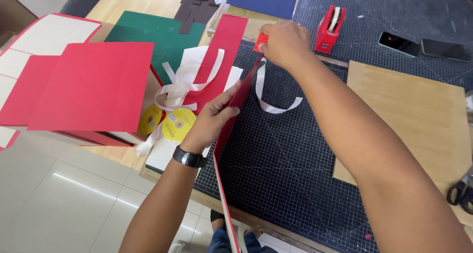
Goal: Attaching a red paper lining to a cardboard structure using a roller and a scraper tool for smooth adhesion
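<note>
Left hand: the left hand [214, 116] is pinching the upper edge of a red card panel [227, 149], thumb on the near face and fingers [231, 91] folded over the far face, clamped on it.
Right hand: the right hand [282, 43] is closing around a small red tool [260, 41] at the panel's far end, fingers curled together on it; I cannot tell what kind of tool it is.
Red card panel: it is standing on edge on the dark gridded cutting mat [295, 159], running from 6 o'clock near the person up toward 12 o'clock.
Ribbon: a white ribbon [268, 98] is hanging in a loop from the panel's far end, at about 1 o'clock from the left hand.
Progress: the ribbon seems to be already fixed at that end; the panel is being held, not yet joined to anything else, so most of the assembly looks left to do.
Nearby: folded red boxes [88, 85] are lying at 9 o'clock, two yellow ribbon spools [177, 124] beside them, a red tape dispenser [329, 30] at 1 o'clock, a plywood board [419, 120] at 3 o'clock.
</note>
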